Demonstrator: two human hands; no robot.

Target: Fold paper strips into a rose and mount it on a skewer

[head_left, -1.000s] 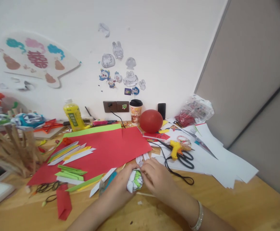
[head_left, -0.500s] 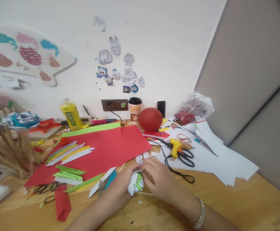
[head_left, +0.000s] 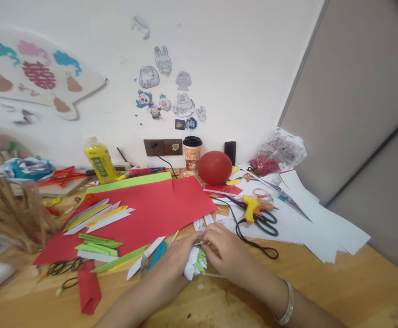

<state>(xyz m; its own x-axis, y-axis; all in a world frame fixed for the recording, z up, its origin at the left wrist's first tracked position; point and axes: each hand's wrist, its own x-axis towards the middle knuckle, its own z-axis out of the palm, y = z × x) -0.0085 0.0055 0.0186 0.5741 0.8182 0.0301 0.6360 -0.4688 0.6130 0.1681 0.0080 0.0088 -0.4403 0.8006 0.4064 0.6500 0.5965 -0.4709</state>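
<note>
Paper piece [head_left: 191, 266], folded, white and green, is between the two hands, over the near part of the tabletop [head_left: 322, 291]. The left hand [head_left: 175, 257] grasps it from the left. The right hand [head_left: 223, 248] has its fingers bent at the piece's upper right; the tips are partly hidden, so whether they pinch it I cannot tell. A blue strip [head_left: 158, 255] lies just beside the left hand; beyond the right are a glue gun [head_left: 251, 208] and scissors [head_left: 266, 229].
</note>
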